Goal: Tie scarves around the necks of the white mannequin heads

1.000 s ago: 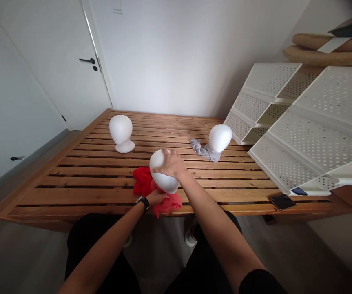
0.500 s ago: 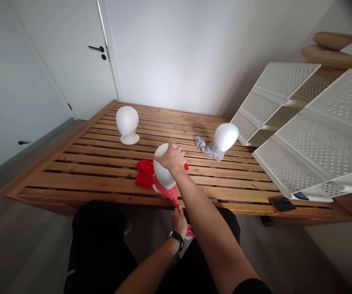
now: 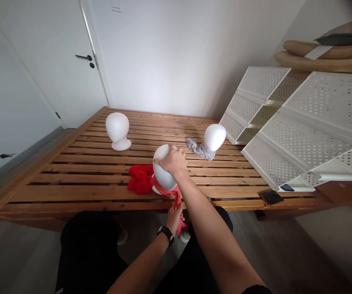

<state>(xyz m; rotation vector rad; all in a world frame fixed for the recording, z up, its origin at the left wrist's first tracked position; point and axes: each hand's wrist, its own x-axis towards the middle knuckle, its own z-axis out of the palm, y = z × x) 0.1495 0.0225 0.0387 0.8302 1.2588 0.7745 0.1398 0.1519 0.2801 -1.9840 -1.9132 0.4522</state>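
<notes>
A white mannequin head [image 3: 163, 176] stands near the front edge of the slatted wooden platform. From above, my right hand [image 3: 174, 159] grips its crown, thumb on the near side and fingers over the far right side. A red scarf [image 3: 163, 190] goes round the neck, and part of it lies bunched on the slats to the left. Below the head, my left hand [image 3: 174, 217], with a black watch on the wrist, is closed round a twisted length of the scarf. The scarf's loose end hangs below that hand, past the platform's edge.
Another bare mannequin head [image 3: 117, 127] stands back left. A third head [image 3: 215, 137] at the right wears a grey scarf [image 3: 204, 151]. White perforated bins [image 3: 304, 130] are stacked at the right, with a dark phone-like object [image 3: 271, 197] before them.
My view has turned slightly right. More of the scarf's end shows hanging below my left hand, which has shifted slightly. My right hand stays on the head.
</notes>
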